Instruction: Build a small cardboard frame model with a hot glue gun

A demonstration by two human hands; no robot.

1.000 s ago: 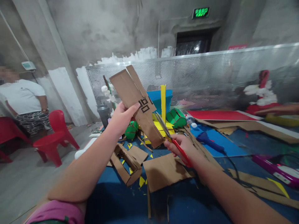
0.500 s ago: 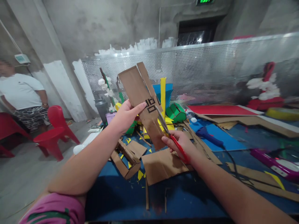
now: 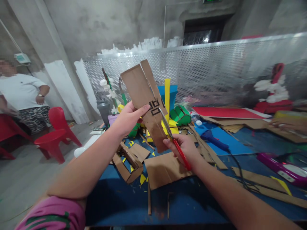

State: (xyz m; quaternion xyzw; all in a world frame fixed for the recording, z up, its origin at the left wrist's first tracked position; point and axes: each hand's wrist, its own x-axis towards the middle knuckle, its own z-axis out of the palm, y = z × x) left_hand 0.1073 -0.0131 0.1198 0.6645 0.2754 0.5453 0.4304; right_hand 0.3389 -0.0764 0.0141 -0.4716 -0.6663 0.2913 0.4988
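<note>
My left hand (image 3: 130,118) grips a long piece of cardboard (image 3: 137,84), thumb on its front face beside black printed marks. The piece is held up at a tilt above the table, with a slit splitting a narrow strip from its right side. My right hand (image 3: 183,148) is closed around the red handles of a pair of scissors (image 3: 178,150). The blades lie at the cardboard's right edge near the print, and they look nearly closed. Below, a flat cardboard sheet (image 3: 165,171) and a small cardboard frame (image 3: 129,166) rest on the blue table (image 3: 124,207).
To the right lie a blue glue gun (image 3: 214,140), a purple power strip (image 3: 281,167), and a red board (image 3: 230,112). A green cardboard drum (image 3: 180,115) and yellow scraps sit behind my hands. Another person's hand (image 3: 291,123) reaches in at right. A person (image 3: 24,92) stands by red chairs.
The scissor handles have closed together in my right hand, and the blades have drawn nearer each other. At the right, another person's hand has come into view over the tape.
</note>
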